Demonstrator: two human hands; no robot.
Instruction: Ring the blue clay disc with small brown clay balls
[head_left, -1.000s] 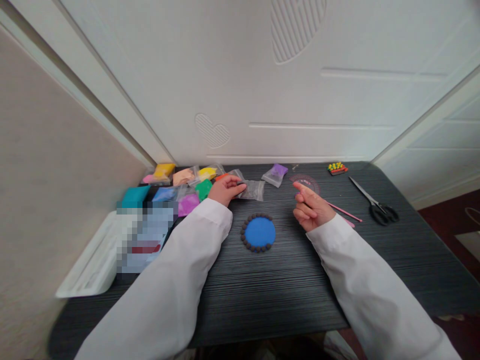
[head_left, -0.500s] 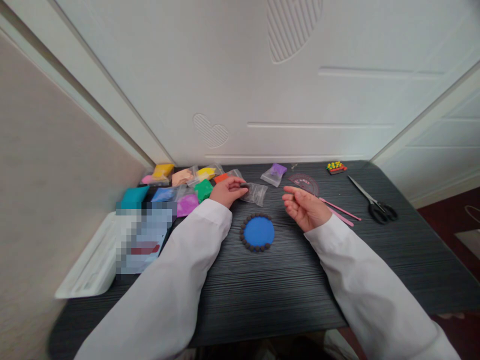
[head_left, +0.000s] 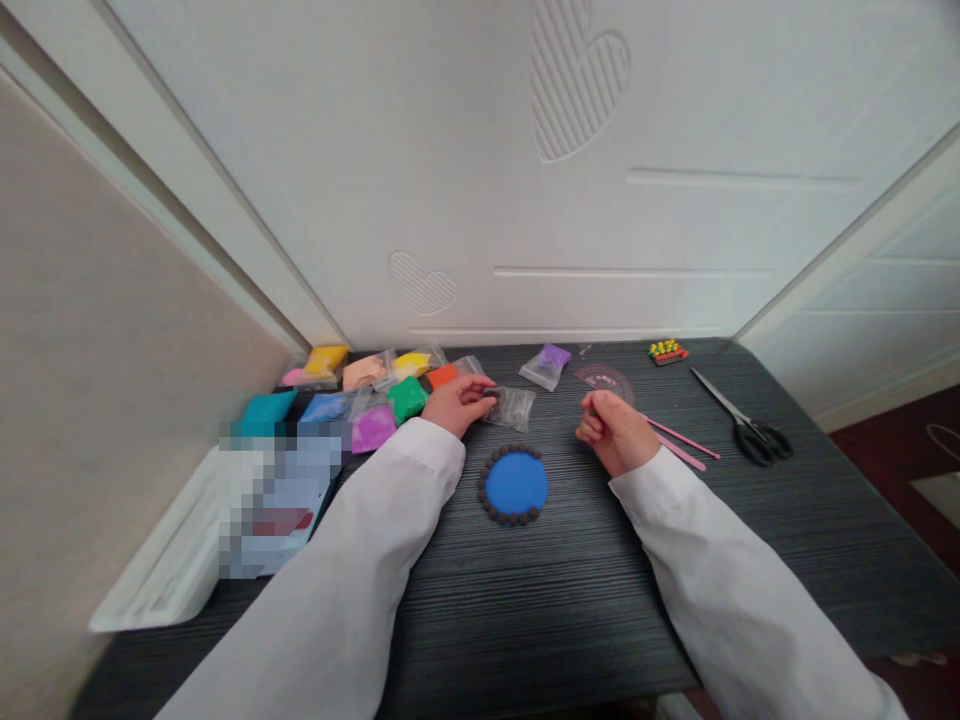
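My left hand (head_left: 457, 403) pinches the left end of a small clear plastic bag (head_left: 514, 408), which has something dark inside near my fingertips. To the right, my right hand (head_left: 616, 430) is raised above the table with its fingers curled in and the thumb pressed against them. Whatever it may hold is hidden. Between and below the hands lies a flat blue clay disc (head_left: 517, 484). Small dark clay balls (head_left: 484, 497) line its top, left and bottom edge; the right edge is bare blue.
Bags of coloured clay, such as green (head_left: 407, 398) and magenta (head_left: 373, 428), lie at left, near a white tray (head_left: 161, 565). A purple clay bag (head_left: 553, 357), a protractor (head_left: 607, 380), pink tools (head_left: 682, 440), scissors (head_left: 750, 430) and a small yellow-and-red piece (head_left: 667, 351) lie behind and right.
My right hand has closed from loosely spread fingers into a curled pinch. My left hand stays at the bag with its fingers slightly shifted. The view has tilted up a little.
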